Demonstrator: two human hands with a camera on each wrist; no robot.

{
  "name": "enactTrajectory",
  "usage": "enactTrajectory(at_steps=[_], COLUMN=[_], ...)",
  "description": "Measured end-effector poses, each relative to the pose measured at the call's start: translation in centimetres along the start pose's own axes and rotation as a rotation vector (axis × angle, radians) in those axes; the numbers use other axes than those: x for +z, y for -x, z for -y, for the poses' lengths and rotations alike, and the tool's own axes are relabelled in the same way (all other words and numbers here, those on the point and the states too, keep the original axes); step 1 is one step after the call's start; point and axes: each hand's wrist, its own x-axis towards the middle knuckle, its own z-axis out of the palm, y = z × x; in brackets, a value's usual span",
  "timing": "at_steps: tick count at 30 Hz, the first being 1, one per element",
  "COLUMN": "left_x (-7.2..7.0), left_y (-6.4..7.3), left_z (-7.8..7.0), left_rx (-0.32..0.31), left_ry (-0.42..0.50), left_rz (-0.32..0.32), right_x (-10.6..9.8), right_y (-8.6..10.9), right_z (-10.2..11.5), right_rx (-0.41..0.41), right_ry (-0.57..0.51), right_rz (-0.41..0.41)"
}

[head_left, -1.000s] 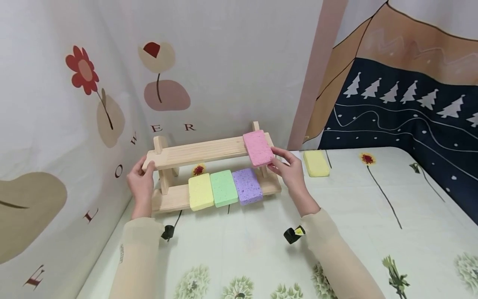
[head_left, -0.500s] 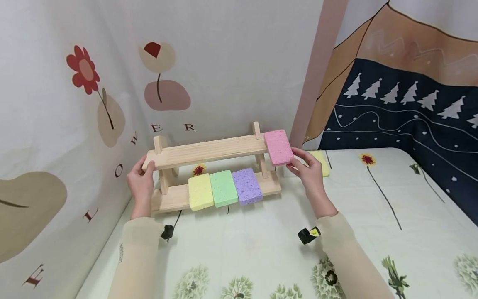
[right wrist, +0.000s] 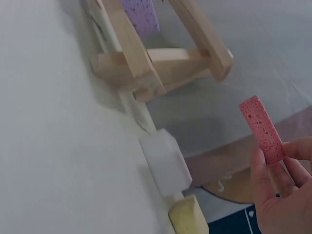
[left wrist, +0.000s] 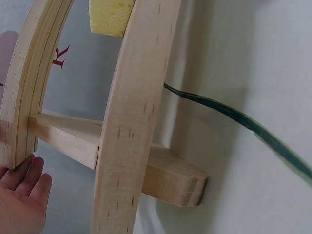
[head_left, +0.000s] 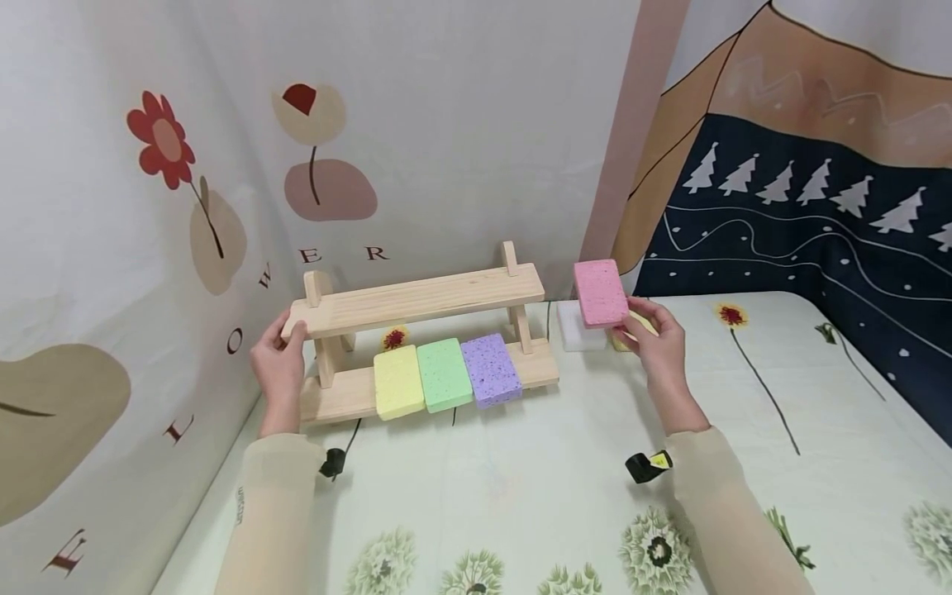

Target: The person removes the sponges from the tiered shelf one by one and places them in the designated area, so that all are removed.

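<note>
My right hand (head_left: 658, 347) pinches a pink sponge (head_left: 601, 293) by its lower right edge, between thumb and fingers. The sponge hangs in the air to the right of a two-tier wooden rack (head_left: 431, 295). On the rack's upper board, at the left end, my left hand (head_left: 278, 372) keeps its grip, thumb on top; in the left wrist view its fingers (left wrist: 30, 180) curl under the wood. A yellow sponge (head_left: 399, 383), a green sponge (head_left: 445, 375) and a purple sponge (head_left: 492, 371) lie side by side on the lower board.
Right of the rack, a white block (right wrist: 165, 163) and another yellow sponge (right wrist: 189, 218) lie on the flower-printed table cover (head_left: 476, 487). The pink sponge and right hand partly hide them in the head view. A printed curtain (head_left: 461, 149) stands close behind the rack.
The pink sponge has travelled right in my right hand, from over the upper board's right end to beyond the rack. The white block has come into sight. My left hand stays put.
</note>
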Motion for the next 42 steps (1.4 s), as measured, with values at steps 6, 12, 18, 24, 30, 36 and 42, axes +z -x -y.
enactTrajectory(at_steps=[6, 12, 18, 24, 30, 36, 42], left_x=[-0.1, -0.1, 0.0, 0.0, 0.0, 0.1, 0.1], left_y=[0.0, 0.1, 0.1, 0.0, 0.2, 0.3, 0.1], left_z=[0.0, -0.2, -0.3, -0.3, -0.4, -0.4, -0.4], left_rx=[-0.009, -0.018, -0.025, -0.035, -0.038, -0.038, -0.041], left_ry=[0.013, 0.010, 0.013, 0.009, 0.014, -0.001, 0.019], left_rz=[0.006, -0.002, -0.009, -0.003, -0.001, 0.002, -0.003], right_x=[-2.1, -4.0, -5.8, -7.5, -8.8, -9.7, -10.0], right_y=[-0.8, -1.5, -2.6, -3.7, -5.0, -6.5, -7.6], right_z=[-0.3, -0.7, -0.8, -1.1, -2.0, -3.6, -4.7], right_rx=[0.023, 0.035, 0.040, 0.082, 0.162, 0.210, 0.250], right_ry=[-0.028, -0.053, -0.137, -0.140, -0.096, -0.053, 0.000], right_rz=[-0.073, -0.153, -0.217, -0.274, -0.307, -0.326, -0.329])
